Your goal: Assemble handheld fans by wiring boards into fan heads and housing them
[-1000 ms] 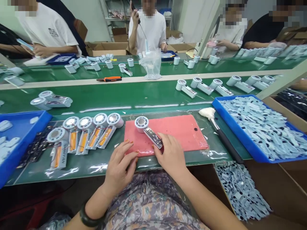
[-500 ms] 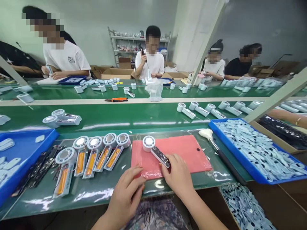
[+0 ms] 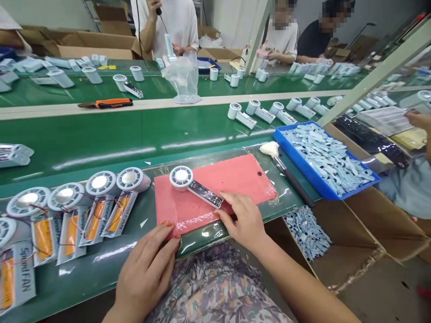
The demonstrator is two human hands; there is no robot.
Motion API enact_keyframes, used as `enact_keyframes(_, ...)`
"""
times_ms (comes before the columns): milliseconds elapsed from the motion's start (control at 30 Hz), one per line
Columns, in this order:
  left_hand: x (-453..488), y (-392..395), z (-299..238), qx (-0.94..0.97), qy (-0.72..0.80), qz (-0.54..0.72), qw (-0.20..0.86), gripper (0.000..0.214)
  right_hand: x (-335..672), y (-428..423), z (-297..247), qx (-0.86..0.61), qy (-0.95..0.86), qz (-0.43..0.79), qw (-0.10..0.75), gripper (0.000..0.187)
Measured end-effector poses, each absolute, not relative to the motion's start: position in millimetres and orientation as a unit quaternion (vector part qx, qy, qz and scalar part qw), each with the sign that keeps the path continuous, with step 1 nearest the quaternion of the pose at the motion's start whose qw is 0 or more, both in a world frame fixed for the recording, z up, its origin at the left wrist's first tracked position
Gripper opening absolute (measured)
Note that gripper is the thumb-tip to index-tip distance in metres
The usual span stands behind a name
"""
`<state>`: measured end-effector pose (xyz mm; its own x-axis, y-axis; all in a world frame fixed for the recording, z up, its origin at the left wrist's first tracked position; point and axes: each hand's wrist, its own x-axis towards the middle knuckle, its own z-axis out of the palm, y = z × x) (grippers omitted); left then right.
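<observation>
Right hand (image 3: 244,220) pinches a fan (image 3: 186,180), board (image 3: 204,193) seemingly seated but uncovered; left hand (image 3: 148,264) lies empty; fans at left (image 3: 100,182) expose batteries (image 3: 118,213).

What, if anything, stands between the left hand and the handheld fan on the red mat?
Nothing visible does. From the left hand, at the near-left corner of the red mat, only bare mat lies before the handheld fan, whose handle end the right hand holds.

Fan (image 3: 195,187) lying on red mat (image 3: 247,177), pale-blue round head (image 3: 181,176) far left, handle slanting near right, dark circuit board (image 3: 207,194) exposed upward.
</observation>
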<state>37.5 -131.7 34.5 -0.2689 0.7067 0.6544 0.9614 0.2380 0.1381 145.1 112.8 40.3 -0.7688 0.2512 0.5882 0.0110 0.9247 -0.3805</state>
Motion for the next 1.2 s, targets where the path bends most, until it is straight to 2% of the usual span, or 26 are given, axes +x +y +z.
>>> enact_keyframes(233,40.3,-129.8,36.6,-0.557,-0.755,-0.248,0.241,0.023,151.2,116.5,41.1,-0.045,-0.926,0.165,0.338,0.026)
enact_keyframes(467,39.4,-128.8,35.7,-0.563,-0.755,-0.237,0.24,0.022,138.4,113.1,52.4,-0.026,-0.942,0.151,0.298,0.037)
enact_keyframes(600,39.7,-128.8,36.0,-0.56,-0.757,-0.236,0.242,0.021,126.5,111.2,53.9,-0.022,-0.954,0.121,0.274,0.035)
enact_keyframes(1000,45.0,-132.8,29.6,-0.534,-0.767,-0.23,0.271,0.025,120.5,111.3,36.8,0.006,-0.932,0.092,0.35,0.027)
enact_keyframes(1200,46.4,-131.9,30.4,-0.531,-0.771,-0.229,0.266,0.026,119.5,112.1,38.2,0.011,-0.933,0.082,0.351,0.026)
